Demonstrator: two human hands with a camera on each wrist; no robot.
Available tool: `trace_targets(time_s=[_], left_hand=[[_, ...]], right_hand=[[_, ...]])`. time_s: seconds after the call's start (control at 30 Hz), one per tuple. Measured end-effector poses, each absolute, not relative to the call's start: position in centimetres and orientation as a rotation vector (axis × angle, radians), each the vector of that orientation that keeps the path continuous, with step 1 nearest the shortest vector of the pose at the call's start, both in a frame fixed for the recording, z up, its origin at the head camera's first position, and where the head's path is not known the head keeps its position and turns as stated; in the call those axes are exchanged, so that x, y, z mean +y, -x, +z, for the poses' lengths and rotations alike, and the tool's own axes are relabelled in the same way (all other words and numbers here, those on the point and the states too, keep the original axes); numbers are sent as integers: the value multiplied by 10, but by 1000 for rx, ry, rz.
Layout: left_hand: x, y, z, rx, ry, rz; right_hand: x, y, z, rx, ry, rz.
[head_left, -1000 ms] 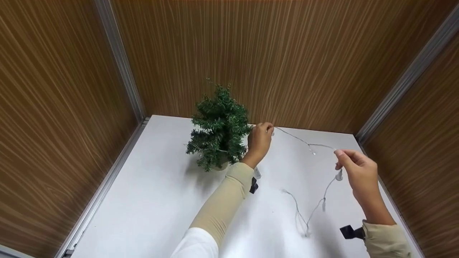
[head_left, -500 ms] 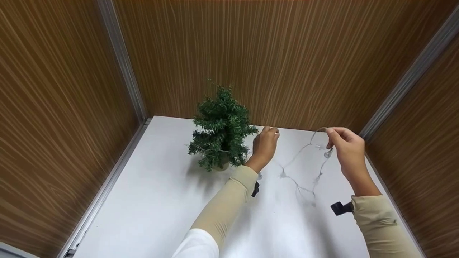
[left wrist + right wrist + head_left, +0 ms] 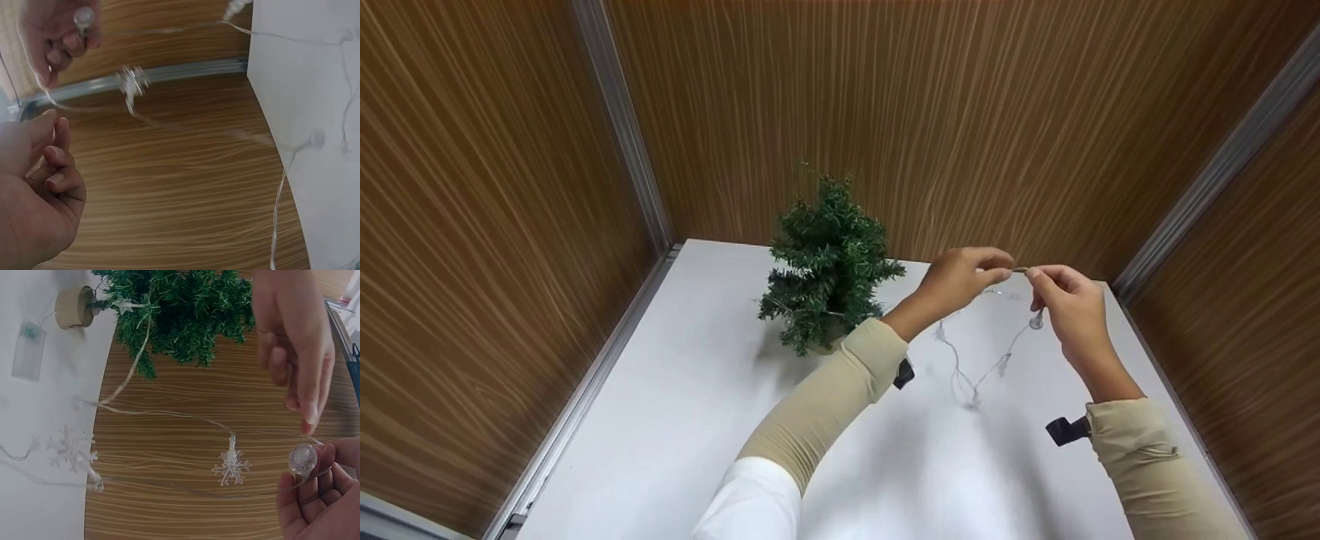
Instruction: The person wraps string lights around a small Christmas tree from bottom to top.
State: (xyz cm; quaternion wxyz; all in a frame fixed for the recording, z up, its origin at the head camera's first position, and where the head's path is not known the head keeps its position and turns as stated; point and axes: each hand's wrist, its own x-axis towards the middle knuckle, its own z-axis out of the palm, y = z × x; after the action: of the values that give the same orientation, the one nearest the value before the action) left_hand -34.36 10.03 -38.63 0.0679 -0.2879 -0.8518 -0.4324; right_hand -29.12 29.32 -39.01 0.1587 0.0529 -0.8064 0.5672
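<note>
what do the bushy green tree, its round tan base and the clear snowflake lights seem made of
Bushy green tree: probably matte plastic, from its strip-like needles.
Round tan base: smooth, likely wood, from its colour and knot-like mark; imitation possible.
Clear snowflake lights: glossy and see-through, probably plastic; glass possible.

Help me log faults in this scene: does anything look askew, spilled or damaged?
No damage or spill stands out. The miniature Christmas tree stands upright. Only the string lights look untidy: part hangs in loose loops between the tree and the right hand.
</note>
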Motion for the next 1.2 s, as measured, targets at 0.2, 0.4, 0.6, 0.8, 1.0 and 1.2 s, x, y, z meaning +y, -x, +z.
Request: trace_targets(time_s=[0.2,0.4,0.6,0.8,1.0,1.2], left_hand=[[105,348,-377,-2660,894,-1093],[103,351,-376,-2623,873,-1063],[98,355,-375,-2604,832,-1015],[91,365,-373,-2582,763,-1049],[80,379,-371,-2513,732,-1225],[70,393,-367,-2501,659,-1282]], right_hand=[[287,293,-389,-2294,-178,1665],[286,290,-392,-2328,-216,1667],[286,285,-394,-2392,-256,1681],[286,282,-396,-2454,-273,1694],[283,278,-400,-2503,-250,1680],[275,270,-407,-2521,-257,1702]])
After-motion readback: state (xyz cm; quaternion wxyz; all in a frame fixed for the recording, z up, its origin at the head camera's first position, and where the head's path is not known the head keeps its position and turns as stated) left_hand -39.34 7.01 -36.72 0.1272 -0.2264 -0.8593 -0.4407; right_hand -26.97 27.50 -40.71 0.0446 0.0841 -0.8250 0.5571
